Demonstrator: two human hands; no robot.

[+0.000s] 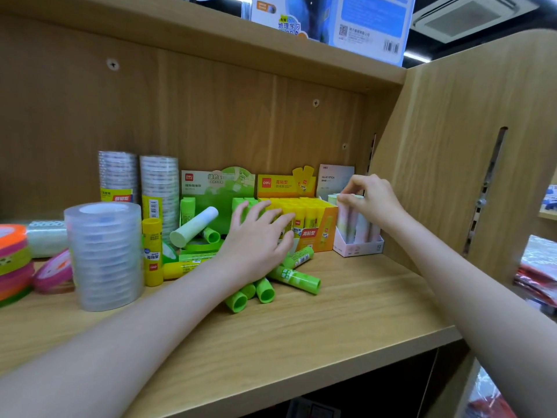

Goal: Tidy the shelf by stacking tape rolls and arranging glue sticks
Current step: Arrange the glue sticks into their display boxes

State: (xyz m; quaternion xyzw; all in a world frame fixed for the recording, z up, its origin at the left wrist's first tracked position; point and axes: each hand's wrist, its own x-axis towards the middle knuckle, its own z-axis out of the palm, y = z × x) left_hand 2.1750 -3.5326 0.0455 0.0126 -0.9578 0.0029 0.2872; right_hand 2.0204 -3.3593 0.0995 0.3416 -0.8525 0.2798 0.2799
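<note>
My right hand pinches the top of a pastel glue stick standing in the pink-white display box at the right end of the shelf. My left hand hovers with fingers spread over loose green glue sticks lying in front of the yellow glue stick box. A green display box stands behind, with a pale green stick leaning in it. A yellow glue stick stands upright beside a stack of clear tape rolls. Two taller clear tape stacks stand at the back.
Coloured tape rolls are piled at the far left, a pink one leaning beside them. The wooden shelf has a side panel close to the pink-white box. A blue-white product box sits on the shelf above.
</note>
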